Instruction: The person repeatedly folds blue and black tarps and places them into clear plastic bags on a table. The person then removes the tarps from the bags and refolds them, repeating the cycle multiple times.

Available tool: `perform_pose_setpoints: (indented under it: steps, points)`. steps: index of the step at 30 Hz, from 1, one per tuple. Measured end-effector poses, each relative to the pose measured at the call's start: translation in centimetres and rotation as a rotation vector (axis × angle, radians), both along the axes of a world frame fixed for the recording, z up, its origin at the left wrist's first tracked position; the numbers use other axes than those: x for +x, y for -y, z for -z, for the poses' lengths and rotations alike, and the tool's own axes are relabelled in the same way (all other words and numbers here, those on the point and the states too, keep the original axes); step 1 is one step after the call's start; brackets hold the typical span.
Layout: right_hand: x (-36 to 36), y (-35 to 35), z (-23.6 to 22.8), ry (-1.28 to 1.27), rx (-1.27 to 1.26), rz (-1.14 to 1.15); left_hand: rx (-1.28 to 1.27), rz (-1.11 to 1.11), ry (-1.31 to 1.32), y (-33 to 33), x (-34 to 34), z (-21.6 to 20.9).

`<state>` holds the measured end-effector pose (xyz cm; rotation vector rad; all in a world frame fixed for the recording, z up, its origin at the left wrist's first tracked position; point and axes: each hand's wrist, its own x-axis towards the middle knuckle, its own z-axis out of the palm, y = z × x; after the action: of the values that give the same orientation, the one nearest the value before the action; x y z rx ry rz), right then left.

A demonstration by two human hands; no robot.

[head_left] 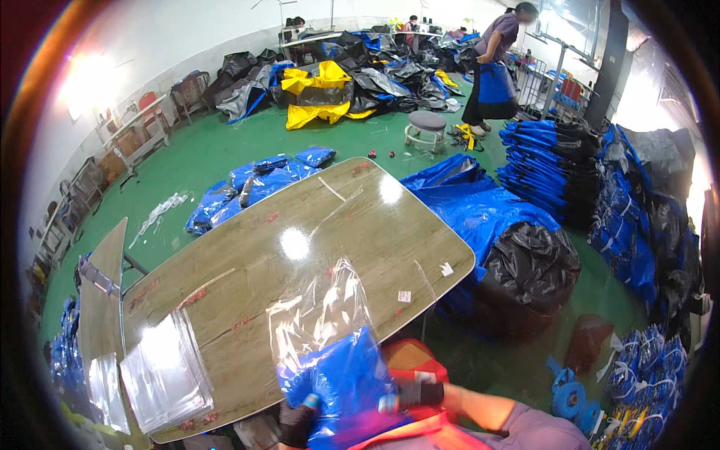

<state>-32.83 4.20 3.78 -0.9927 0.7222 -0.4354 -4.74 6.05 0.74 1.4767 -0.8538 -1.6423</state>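
In the head view, a folded blue bundle (341,379), smooth and glossy with creases, lies at the near edge of the wood-grain counter (240,289), part of it overhanging. A crumpled clear plastic bag (319,311) reaches beyond it over the counter, its sheen catching the light. The left hand (296,421), dark-gloved, is clamped on the bundle's left edge, thumb on top; the right hand (412,395), also dark-gloved, is clamped on the right edge. The fingers beneath are hidden, the right hand is blurred, and the bundle's lowest part is hard to separate from the reddish glare at the bottom. Whether the bag fully encloses the bundle cannot be told. Counted: one bundle in hand, two hands on it, two small white labels (404,296) near the counter's right side, two stacks of clear bags (166,379) at left, and one round stool (427,122) beyond.
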Motion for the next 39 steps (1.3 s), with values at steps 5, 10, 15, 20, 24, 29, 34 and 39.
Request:
perform_pose_setpoints:
  steps: [5, 10, 15, 20, 24, 29, 34, 39]
  points:
    - [-0.4, -0.2, 1.1, -0.101, -0.129, -0.004, 0.019, 0.064, -0.116, -0.4, -0.5, 0.9]
    - [0.4, -0.1, 1.1, 0.080, 0.018, 0.086, 0.001, 0.044, -0.110, -0.7, -0.5, 0.3]
    - [0.9, 0.7, 1.1, -0.087, -0.218, 0.172, 0.058, -0.039, -0.186, -1.0, -0.1, 0.2]
    - [1.1, 0.7, 1.5, 0.088, -0.040, 0.327, 0.012, 0.041, -0.169, -1.7, 0.2, 0.4]
    - [1.7, 0.6, 1.6, -0.004, -0.235, 0.043, 0.011, -0.004, -0.237, -1.3, 0.4, -0.4]
    - [1.3, 1.2, 1.8, 0.109, 0.038, 0.114, -0.109, 0.090, -0.141, -2.1, -1.2, 0.5]
    - [-0.1, -1.0, 1.9, -0.026, -0.120, 0.107, -0.096, 0.128, -0.062, -4.8, -0.8, 3.7]
    - [-1.0, 3.5, 2.9, 0.112, -0.348, 0.039, -0.491, 0.300, 0.205, -1.1, 2.7, 2.8]
